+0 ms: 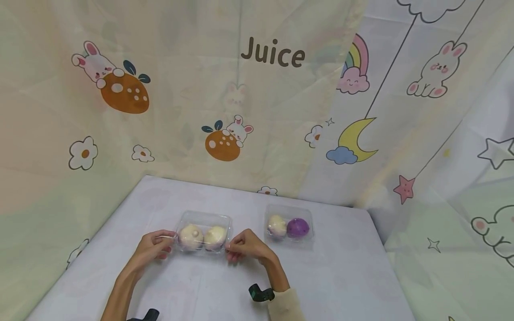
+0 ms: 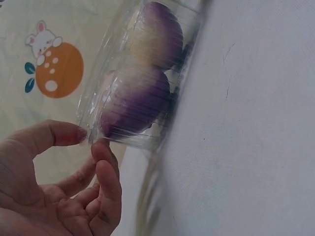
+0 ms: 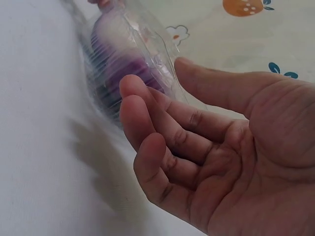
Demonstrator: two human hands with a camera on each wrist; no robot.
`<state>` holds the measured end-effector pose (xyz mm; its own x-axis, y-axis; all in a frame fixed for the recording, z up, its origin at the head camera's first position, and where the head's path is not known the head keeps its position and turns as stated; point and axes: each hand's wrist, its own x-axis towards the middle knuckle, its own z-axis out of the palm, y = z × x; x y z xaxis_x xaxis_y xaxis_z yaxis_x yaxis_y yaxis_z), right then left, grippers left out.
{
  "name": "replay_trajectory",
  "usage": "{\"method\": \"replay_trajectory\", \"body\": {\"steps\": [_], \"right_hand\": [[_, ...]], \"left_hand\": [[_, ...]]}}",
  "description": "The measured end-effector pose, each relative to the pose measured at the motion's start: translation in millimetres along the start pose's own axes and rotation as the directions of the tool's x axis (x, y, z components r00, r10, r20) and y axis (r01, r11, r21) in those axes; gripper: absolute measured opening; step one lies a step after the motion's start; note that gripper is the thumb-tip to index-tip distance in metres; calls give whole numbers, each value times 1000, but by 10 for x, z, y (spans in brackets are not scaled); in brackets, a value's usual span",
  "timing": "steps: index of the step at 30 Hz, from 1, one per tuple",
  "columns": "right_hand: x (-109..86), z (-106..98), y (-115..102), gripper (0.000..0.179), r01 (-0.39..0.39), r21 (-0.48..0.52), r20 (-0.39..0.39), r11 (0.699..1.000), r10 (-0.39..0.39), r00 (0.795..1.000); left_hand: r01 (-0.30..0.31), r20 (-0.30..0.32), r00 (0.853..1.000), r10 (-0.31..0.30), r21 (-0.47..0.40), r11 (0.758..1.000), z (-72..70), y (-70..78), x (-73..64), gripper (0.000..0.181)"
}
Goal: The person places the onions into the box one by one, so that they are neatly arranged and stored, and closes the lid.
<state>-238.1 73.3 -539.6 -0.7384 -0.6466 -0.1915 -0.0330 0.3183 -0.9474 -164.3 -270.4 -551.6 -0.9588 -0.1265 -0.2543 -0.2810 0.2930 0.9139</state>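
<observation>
A clear plastic clamshell box (image 1: 203,217) stands on the white table, with two rounded cream-and-purple vegetable-like pieces (image 2: 135,101) inside. Its lid lies over them. At the box's left side, my left hand (image 1: 149,250) pinches the rim between thumb and index finger, while its other fingers curl loosely below. My right hand (image 1: 250,246) is at the right front corner, holding the edge with thumb and fingertips. In the right wrist view, that hand's fingers (image 3: 147,152) hide part of the box, and the exact contact of the index fingertip is hidden.
Farther right stands a second clear plastic box (image 1: 288,210) holding one cream piece (image 1: 277,226) and one purple piece (image 1: 298,228). A printed cloth curtain (image 1: 180,89) rises behind the white table (image 1: 345,276) and along both sides.
</observation>
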Motion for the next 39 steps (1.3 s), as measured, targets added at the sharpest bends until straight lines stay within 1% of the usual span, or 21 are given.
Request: {"method": "replay_trajectory", "body": {"steps": [5, 8, 12, 15, 18, 21, 25, 28, 30, 33, 35, 39], "right_hand": [[4, 17, 12, 25, 3, 27, 58, 1000, -5, 998], [-1, 32, 30, 25, 2, 48, 64, 999, -5, 998], [-17, 32, 64, 26, -4, 70, 66, 998, -1, 998], [-12, 27, 107, 26, -19, 115, 76, 993, 10, 997], [9, 31, 155, 25, -32, 170, 90, 985, 16, 996], [25, 36, 177, 26, -38, 211, 100, 977, 17, 995], [23, 44, 177, 28, -44, 246, 93, 968, 21, 995], [13, 60, 180, 29, -50, 272, 78, 961, 30, 997], [11, 74, 186, 31, -46, 290, 63, 956, 29, 998], [17, 91, 200, 32, -46, 308, 43, 950, 35, 998], [23, 100, 207, 32, -44, 316, 33, 948, 35, 999], [33, 106, 220, 31, -49, 319, 28, 946, 43, 999]], "left_hand": [[-12, 5, 1000, 12, -6, 1000, -8, 6, -17, 46], [-20, 8, 1000, 20, -9, 1000, -5, 25, -46, 46], [-13, 14, 1000, 13, -12, 1000, 5, 28, -60, 46], [-11, 22, 1000, 11, -11, 1000, 4, 18, -53, 46], [-21, 26, 999, 21, -15, 1000, -2, 16, -55, 46], [-19, 21, 1000, 19, -14, 1000, -8, 22, -57, 44], [10, 31, 999, -10, -1, 1000, -20, 14, -52, 37], [21, 61, 998, -21, -3, 1000, -24, 0, -52, 32], [17, 80, 997, -16, -13, 1000, -20, -6, -53, 31], [-1, 92, 996, 3, -20, 1000, -7, -3, -49, 30], [-13, 93, 996, 15, -20, 1000, 1, 3, -44, 29], [-8, 76, 997, 10, -32, 999, 23, 5, -31, 27]]}}
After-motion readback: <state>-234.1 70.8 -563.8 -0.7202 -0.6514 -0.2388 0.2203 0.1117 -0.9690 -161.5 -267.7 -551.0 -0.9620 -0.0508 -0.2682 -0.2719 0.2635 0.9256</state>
